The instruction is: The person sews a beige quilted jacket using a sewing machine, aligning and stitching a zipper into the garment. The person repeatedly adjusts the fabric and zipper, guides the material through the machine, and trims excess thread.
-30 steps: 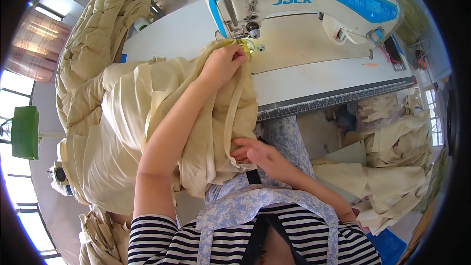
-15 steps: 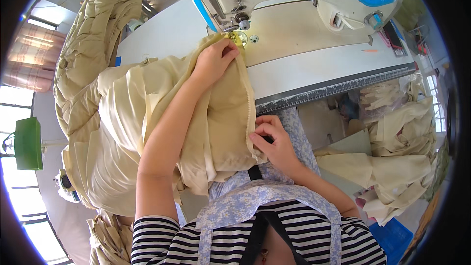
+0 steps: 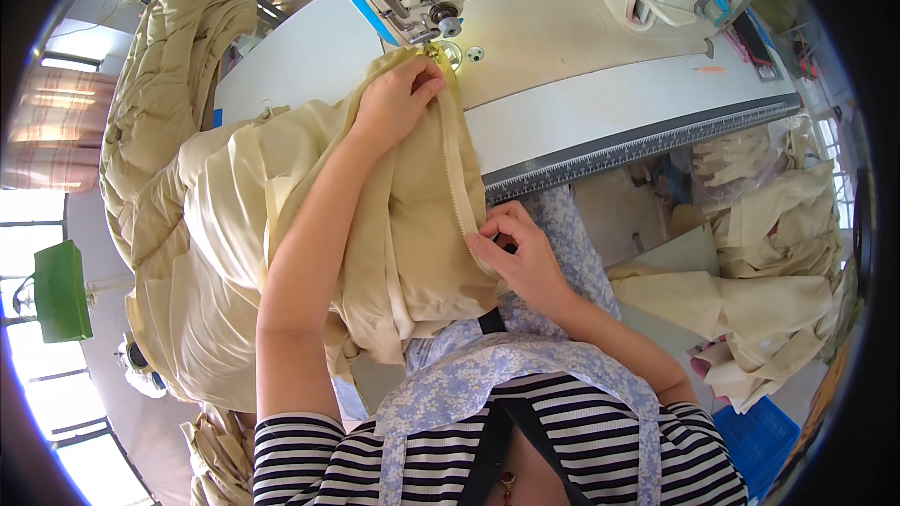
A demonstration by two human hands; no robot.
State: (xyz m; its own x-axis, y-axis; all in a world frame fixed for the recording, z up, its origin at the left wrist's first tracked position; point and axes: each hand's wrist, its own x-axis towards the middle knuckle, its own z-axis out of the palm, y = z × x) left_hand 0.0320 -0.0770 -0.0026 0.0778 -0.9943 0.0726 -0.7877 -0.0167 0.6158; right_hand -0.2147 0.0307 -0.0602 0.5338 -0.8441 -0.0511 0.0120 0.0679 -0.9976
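Left hand (image 3: 398, 105) pinching beige garment (image 3: 411, 225) beneath; right hand (image 3: 522, 255) pinching zipper (image 3: 457, 183) along its right edge.

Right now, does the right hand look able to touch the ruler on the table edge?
Probably yes: the right hand is close to the left end of the ruler, with nothing visible blocking. Its fingers seem to hold the zipper, so it may need to release first.
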